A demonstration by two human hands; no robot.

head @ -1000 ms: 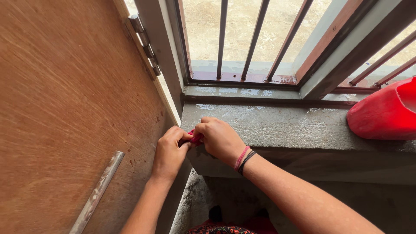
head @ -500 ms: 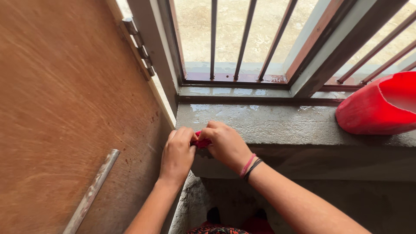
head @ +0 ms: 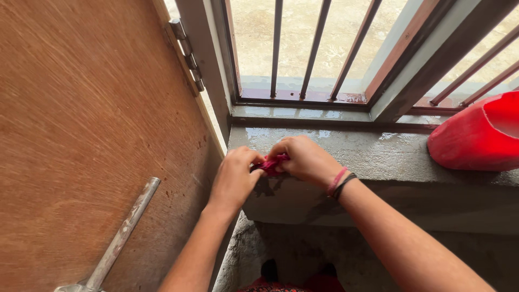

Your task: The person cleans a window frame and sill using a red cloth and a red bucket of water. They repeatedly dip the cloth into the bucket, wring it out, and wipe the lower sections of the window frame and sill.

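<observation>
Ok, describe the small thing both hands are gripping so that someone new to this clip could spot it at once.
Start at the barred window and drop to the wet concrete sill below it. At the sill's front edge, near the wooden door, the left hand and right hand meet around a small bunched pink-red cloth. It is soft and crumpled, unlike the large smooth red plastic tub at the right.

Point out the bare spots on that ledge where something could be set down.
Bare concrete ledge lies between the right hand and the red container. The left end is crowded: both hands, left hand, grip a pink cloth.
</observation>
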